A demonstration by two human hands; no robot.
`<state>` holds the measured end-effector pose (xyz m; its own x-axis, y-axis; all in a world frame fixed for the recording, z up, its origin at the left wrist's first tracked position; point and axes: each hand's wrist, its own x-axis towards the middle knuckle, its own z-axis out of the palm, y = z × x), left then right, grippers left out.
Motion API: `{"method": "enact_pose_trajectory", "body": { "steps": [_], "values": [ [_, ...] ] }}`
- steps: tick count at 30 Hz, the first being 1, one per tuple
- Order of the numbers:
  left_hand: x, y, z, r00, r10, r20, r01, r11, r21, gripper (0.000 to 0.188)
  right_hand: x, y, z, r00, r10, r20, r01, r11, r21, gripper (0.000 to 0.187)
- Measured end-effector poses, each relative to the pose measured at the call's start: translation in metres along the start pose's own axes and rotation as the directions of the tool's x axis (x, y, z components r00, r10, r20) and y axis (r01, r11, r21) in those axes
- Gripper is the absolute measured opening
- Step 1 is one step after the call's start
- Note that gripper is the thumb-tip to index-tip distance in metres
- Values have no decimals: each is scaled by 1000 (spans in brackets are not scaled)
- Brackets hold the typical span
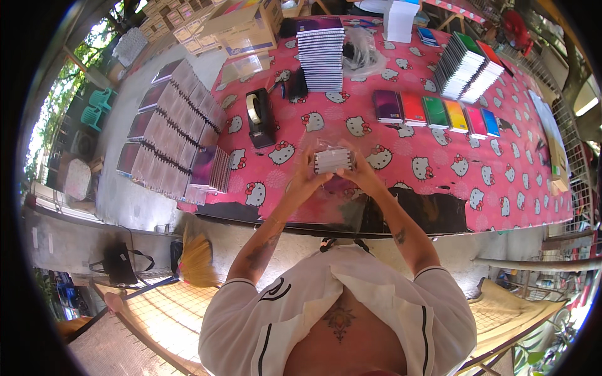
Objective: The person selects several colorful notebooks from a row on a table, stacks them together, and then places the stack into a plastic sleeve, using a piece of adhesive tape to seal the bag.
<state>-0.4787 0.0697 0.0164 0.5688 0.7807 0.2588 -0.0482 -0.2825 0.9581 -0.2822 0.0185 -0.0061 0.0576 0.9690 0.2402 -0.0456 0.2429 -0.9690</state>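
Note:
At the near edge of the table, a small stack of spiral notebooks (333, 161) is held between my two hands, its white page edges and dark bindings facing up. Clear plastic shows at the top of the stack, though how far it wraps around I cannot tell. My left hand (305, 178) grips the left side, with the thumb across the near edge. The opposite side is gripped by my right hand (362, 172), thumb also in front. Beyond them to the left stands a black tape dispenser (261, 119) with a roll of tape.
Tall rows of plastic-wrapped notebooks (172, 125) line the left. Farther back are a notebook stack (320, 59), crumpled plastic (365, 55) and a cardboard box (248, 28). Colourful notebooks (433, 111) lie in a row at right, before more stacks (461, 66). A pink patterned cloth (414, 188) covers the table.

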Motion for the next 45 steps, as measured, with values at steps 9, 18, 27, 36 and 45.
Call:
{"method": "enact_pose_trajectory", "body": {
  "steps": [9, 18, 27, 36, 45],
  "values": [
    [13, 7, 9, 970, 102, -220, -36, 958, 286, 36, 6, 13, 6, 984, 34, -172, -44, 997, -56, 37],
    [49, -56, -204, 787, 83, -611, 385, 708, 592, 25, 15, -113, 48, 887, -447, 113, 377, 563, -735, 27],
    [45, -116, -188, 727, -218, -652, 70, 967, -245, 20, 12, -96, 64, 947, -241, 210, 296, 410, -863, 33],
    [56, -38, -172, 857, 123, -500, 446, 309, 840, 24, 7, -101, 66, 963, -190, 189, 250, 382, -890, 41],
    [15, -109, -205, 769, -83, -633, 416, 818, 398, 24, 8, -105, 75, 961, -175, 215, 267, 377, -887, 39]
  ]
}}
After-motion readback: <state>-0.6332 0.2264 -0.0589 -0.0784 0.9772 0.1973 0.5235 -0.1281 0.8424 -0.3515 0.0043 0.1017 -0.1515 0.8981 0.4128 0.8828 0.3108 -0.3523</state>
